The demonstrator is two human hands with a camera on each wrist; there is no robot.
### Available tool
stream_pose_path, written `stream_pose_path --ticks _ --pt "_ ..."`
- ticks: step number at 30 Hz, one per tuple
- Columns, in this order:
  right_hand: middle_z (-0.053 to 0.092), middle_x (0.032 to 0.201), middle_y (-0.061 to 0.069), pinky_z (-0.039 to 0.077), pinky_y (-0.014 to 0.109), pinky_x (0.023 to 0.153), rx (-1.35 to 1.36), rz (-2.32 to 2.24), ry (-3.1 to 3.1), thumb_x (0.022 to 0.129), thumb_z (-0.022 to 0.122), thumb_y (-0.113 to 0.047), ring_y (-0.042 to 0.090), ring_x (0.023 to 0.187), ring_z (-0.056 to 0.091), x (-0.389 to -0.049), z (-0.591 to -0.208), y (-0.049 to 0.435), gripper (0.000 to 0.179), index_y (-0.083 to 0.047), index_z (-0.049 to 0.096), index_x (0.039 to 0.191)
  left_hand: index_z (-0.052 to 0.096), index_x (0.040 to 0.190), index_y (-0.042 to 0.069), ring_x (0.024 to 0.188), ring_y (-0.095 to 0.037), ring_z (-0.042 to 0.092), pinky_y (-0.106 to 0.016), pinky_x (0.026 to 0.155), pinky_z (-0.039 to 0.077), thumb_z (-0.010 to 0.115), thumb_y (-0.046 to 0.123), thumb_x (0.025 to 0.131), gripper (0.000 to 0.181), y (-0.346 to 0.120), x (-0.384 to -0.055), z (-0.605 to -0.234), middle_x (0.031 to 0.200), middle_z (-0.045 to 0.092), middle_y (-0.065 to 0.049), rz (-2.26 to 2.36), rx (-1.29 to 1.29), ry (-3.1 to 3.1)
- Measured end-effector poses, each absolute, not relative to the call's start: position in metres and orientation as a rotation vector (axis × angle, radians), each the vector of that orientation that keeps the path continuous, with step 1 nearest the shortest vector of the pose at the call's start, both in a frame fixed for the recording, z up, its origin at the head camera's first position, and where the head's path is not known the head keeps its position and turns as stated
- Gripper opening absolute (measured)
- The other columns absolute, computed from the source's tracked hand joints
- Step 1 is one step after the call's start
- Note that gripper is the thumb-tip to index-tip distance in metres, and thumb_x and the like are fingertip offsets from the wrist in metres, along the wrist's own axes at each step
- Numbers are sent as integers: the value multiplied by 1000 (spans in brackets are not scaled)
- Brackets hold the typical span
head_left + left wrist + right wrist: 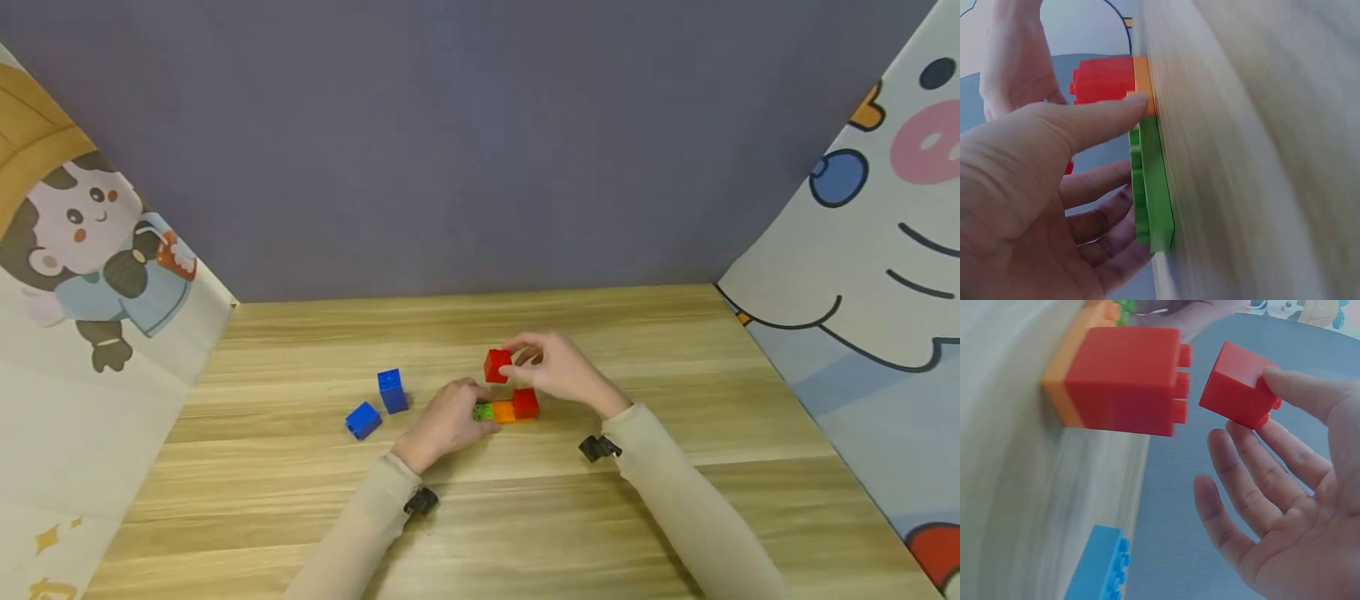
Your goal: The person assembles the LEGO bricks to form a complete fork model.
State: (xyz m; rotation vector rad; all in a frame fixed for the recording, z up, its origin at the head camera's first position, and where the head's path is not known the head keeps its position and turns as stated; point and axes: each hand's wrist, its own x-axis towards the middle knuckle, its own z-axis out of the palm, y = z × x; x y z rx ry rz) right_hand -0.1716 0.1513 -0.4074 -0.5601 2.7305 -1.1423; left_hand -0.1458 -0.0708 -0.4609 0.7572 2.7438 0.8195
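A low row made of a green brick (1157,187) and an orange brick (503,412) lies flat on the table. One red brick (526,403) stands on the orange end, studs up. My left hand (450,421) grips the row at its green end, thumb along the near side and fingers on the far side. Another red brick (1239,384) is pinched between thumb and fingertips of my right hand (558,367). It is held in the air, tilted, apart from the red brick on the row.
Left of my left hand, one blue brick (392,391) stands upright and another blue brick (363,421) lies beside it. A light blue brick (1099,562) shows in the right wrist view, hidden in the head view. A grey wall (465,167) rises behind the table (525,533).
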Motion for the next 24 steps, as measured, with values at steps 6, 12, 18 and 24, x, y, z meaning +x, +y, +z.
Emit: stream_pose_path --ticks 6,12,18,24 --pt "80 114 5 64 37 84 -587 -1137 2718 96 80 -35 18 95 75 -164 -415 152 38 -15 75 128 78 120 3 108 -29 70 -46 101 59 88 28 90 40 -75 -147 -458 117 74 -10 789 734 2756" --pt "79 111 2 64 33 81 -621 -1097 2709 97 80 -35 16 96 75 -157 -423 150 34 -16 75 125 77 116 1 102 -27 69 -44 96 60 89 26 88 39 -76 -147 -458 112 73 -9 788 740 2764" --pt "79 105 2 61 28 76 -642 -1063 2708 95 82 -28 14 92 74 -153 -430 146 32 -14 76 123 78 118 2 107 -29 70 -46 101 59 89 24 88 39 -81 -146 -457 115 75 -10 811 738 2763" --pt "79 105 1 61 28 77 -676 -1028 2714 94 83 -25 11 90 72 -151 -438 145 31 -14 76 122 80 116 3 106 -29 70 -45 99 60 89 22 88 35 -82 -146 -457 113 74 -9 812 745 2763"
